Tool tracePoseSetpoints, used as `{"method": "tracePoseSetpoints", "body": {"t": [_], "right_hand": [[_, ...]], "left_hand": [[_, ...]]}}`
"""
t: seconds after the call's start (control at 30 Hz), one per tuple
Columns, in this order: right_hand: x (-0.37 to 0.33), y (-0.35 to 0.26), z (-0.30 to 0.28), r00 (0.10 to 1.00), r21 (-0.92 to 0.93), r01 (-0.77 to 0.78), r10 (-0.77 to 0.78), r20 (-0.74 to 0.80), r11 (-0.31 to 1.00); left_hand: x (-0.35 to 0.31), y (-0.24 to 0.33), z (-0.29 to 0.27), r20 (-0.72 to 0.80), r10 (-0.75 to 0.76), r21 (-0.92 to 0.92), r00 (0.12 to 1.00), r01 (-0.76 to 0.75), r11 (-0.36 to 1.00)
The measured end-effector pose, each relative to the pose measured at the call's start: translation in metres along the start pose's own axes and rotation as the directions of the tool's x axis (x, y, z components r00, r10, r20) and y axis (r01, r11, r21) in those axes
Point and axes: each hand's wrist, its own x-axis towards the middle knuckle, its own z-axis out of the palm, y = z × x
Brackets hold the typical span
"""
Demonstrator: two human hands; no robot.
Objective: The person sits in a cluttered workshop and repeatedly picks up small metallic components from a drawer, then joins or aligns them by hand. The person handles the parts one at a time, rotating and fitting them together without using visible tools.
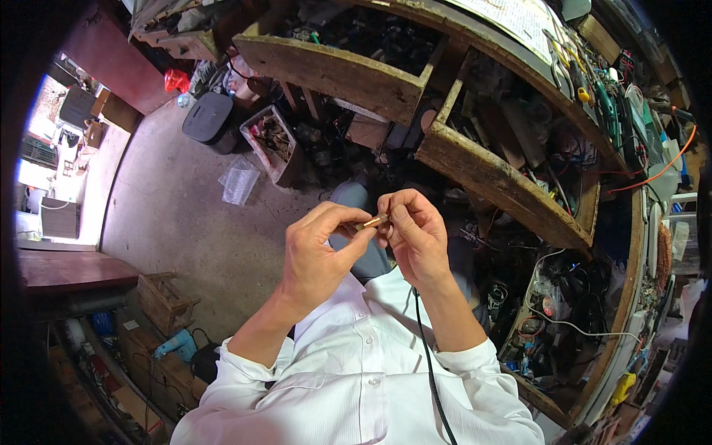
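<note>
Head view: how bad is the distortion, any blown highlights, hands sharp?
Head view: strong fisheye, wooden drawer edges bow and corners go black; window area at far left blows out; left hand, right hand and small brass part are evenly lit and fairly sharp.

A bare grey concrete floor (170, 215) spreads at the left, daylight coming in at its far left edge. A worn wooden desk (489, 174) with open, cluttered drawers (348, 70) curves along the top and right. A dark wooden bench (67, 271) and a small wooden crate (165, 300) stand at the lower left.
</note>
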Motion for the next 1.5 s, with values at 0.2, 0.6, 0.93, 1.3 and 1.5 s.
{"method": "tracePoseSetpoints", "body": {"t": [0.2, 0.6, 0.93, 1.3, 1.5], "right_hand": [[-0.005, 0.003, 0.005, 0.998, -0.257, 0.060, -0.050, 0.048, 0.964], [-0.002, 0.002, 0.002, 0.997, -0.276, 0.044, -0.059, -0.046, 0.960], [-0.001, 0.002, 0.002, 0.998, -0.321, 0.069, -0.069, 0.012, 0.945], [-0.005, -0.001, 0.002, 0.995, -0.397, 0.095, -0.100, 0.009, 0.913], [-0.007, -0.006, 0.002, 0.996, -0.505, 0.090, -0.086, 0.031, 0.858]], "left_hand": [[0.001, -0.001, 0.000, -0.076, 0.096, 0.035, 0.992, -0.094, 0.995], [0.000, -0.008, 0.000, -0.043, -0.052, -0.163, 0.998, 0.044, 0.986], [-0.001, 0.000, -0.002, -0.062, -0.015, -0.071, 0.998, 0.010, 0.997], [-0.002, 0.000, -0.003, -0.058, 0.051, 0.049, 0.997, -0.048, 0.998], [0.003, 0.002, -0.015, 0.089, 0.032, 0.160, 0.996, -0.046, 0.986]]}}
